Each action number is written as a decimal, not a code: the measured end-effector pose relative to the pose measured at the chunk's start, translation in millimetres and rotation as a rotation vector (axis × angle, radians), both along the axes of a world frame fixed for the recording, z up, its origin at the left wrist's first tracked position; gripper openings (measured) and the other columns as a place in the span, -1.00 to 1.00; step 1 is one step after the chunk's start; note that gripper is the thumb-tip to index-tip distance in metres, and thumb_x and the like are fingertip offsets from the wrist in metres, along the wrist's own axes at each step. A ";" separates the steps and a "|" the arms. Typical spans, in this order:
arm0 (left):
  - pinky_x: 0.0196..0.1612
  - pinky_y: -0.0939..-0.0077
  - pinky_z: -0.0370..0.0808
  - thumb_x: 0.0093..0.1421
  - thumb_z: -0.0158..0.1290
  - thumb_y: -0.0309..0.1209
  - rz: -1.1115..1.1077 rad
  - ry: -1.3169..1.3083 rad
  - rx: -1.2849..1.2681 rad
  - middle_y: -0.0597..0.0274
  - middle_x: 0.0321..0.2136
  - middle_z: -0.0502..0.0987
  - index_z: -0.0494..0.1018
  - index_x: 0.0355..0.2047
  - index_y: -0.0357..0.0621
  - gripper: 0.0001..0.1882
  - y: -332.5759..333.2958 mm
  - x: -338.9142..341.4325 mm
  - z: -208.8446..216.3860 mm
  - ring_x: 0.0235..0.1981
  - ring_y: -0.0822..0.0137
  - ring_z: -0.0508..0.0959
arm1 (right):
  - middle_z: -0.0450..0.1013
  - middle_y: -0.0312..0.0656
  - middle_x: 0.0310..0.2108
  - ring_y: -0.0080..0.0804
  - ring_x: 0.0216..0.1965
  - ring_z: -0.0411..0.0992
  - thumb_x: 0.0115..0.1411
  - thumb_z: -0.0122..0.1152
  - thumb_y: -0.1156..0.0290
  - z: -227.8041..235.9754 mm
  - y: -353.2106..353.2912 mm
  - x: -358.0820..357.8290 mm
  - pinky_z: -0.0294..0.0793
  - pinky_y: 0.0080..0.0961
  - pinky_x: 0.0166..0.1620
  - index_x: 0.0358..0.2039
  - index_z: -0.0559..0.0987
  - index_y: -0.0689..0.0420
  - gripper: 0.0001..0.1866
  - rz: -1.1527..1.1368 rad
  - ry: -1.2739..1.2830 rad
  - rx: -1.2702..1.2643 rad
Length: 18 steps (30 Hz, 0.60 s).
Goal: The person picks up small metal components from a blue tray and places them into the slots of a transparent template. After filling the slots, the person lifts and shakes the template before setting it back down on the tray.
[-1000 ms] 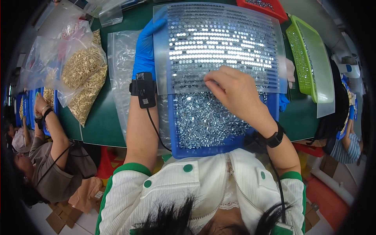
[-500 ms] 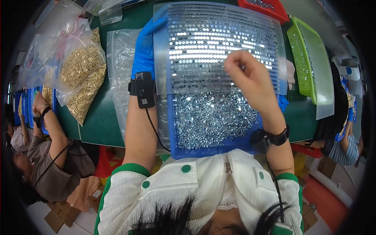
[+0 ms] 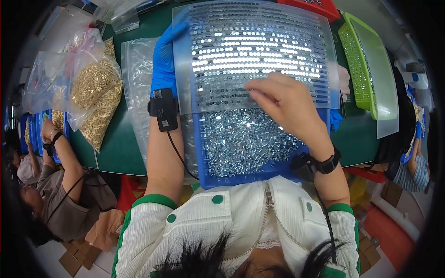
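Note:
A clear plastic plate [image 3: 184, 95] with rows of small round silver metal pieces lies tilted over the far part of a blue tray [image 3: 252, 178]. My left hand [image 3: 165, 62], in a blue glove, is closed on the plate's left edge. Its fingertips are hidden beneath the plate. Bare, my right hand [image 3: 287, 99] hovers over the plate's lower rows, thumb and forefinger drawn together. Whatever may sit between those fingertips is too small to make out. In the tray's near part lies a heap of loose small silver metal pieces [image 3: 245, 143].
Plastic bags of brass-coloured parts [image 3: 99, 88] stand on the green table [image 3: 121, 155] at left, near a flat clear bag [image 3: 139, 69]. A green basket [image 3: 358, 69] is at right; a red bin [image 3: 320, 10] is at the back. Another person [image 3: 69, 185] works at left.
My right hand has moved left and slightly toward me, down to the plate's lower rows. My left hand keeps its hold on the plate, and the view has shifted a little.

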<state>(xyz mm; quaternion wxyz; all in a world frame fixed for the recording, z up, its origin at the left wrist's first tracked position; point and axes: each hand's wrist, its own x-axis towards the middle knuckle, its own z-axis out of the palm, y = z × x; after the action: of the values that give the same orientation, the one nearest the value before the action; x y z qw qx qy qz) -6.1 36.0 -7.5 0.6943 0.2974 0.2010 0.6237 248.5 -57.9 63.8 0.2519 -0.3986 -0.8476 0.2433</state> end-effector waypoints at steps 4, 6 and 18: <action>0.15 0.34 0.24 0.16 -0.14 -0.49 -0.035 -0.032 0.001 -0.01 0.07 0.28 0.11 0.15 -0.25 -0.49 -2.4 4.3 7.7 0.07 0.19 0.34 | 0.27 -0.24 -0.63 -0.35 -0.62 0.29 0.04 0.15 0.45 -1.1 -8.3 -9.3 0.28 -0.46 -0.55 -0.26 0.55 0.03 -0.79 0.071 -0.106 0.113; 0.16 0.34 0.23 0.17 -0.14 -0.48 0.032 0.056 -0.052 0.00 0.08 0.27 0.11 0.16 -0.25 -0.49 -7.0 11.3 16.4 0.08 0.19 0.32 | 0.24 -0.23 -0.65 -0.30 -0.61 0.31 0.04 0.16 0.43 -1.6 -8.7 -11.1 0.29 -0.43 -0.54 -0.25 0.55 0.03 -0.78 0.074 -0.132 0.127; 0.18 0.34 0.20 0.17 -0.16 -0.47 -0.043 0.026 0.012 0.02 0.10 0.24 0.09 0.17 -0.24 -0.48 -4.8 2.2 7.5 0.11 0.19 0.29 | 0.27 -0.23 -0.65 -0.31 -0.59 0.32 0.04 0.15 0.44 1.3 -8.3 -20.2 0.30 -0.43 -0.54 -0.28 0.56 0.05 -0.81 0.059 -0.118 0.164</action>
<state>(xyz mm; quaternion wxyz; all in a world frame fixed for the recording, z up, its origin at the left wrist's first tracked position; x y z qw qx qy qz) -3.9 31.2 0.0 0.7031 0.3142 0.1999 0.6058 228.4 -66.2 65.1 0.2262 -0.3651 -0.8895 0.1563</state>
